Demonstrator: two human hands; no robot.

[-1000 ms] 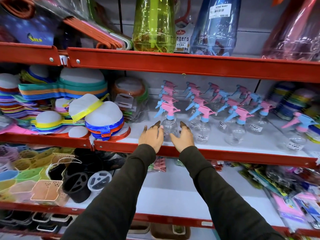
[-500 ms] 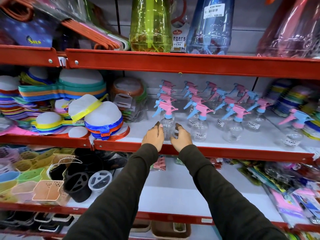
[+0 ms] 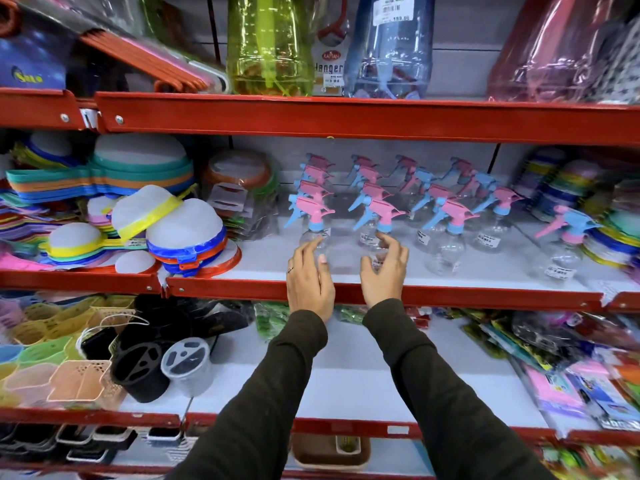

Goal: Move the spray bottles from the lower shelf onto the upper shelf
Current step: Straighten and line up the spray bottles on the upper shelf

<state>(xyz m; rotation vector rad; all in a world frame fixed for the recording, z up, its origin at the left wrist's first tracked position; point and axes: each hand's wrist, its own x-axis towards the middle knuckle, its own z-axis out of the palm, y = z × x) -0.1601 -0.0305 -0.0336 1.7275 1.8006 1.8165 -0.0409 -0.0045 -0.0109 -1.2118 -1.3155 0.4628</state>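
Observation:
Several clear spray bottles with pink-and-blue trigger heads stand in rows on the middle shelf [image 3: 450, 295]. My left hand [image 3: 309, 282] reaches over the red shelf edge and wraps the front-left spray bottle [image 3: 313, 226], fingers on its left side and thumb across its front. My right hand [image 3: 384, 268] is cupped around the neighbouring front bottle [image 3: 380, 220], fingers spread and curled, with the bottle's label showing between thumb and fingers. Both bottles stand on the shelf. The upper shelf [image 3: 346, 114] runs above them.
On the upper shelf stand a tall green bottle [image 3: 268, 43], a blue bottle [image 3: 391, 46], a pink one [image 3: 554, 53] and packed hangers [image 3: 145, 57]. Coloured strainers [image 3: 138, 216] fill the middle shelf's left; stacked lids [image 3: 613, 220] sit right. Baskets and black cups [image 3: 142, 372] lie below.
Both hands were pressed around the one front-left bottle. Now they have spread apart: the right hand has shifted right to the neighbouring bottle, and the left stays on the first one.

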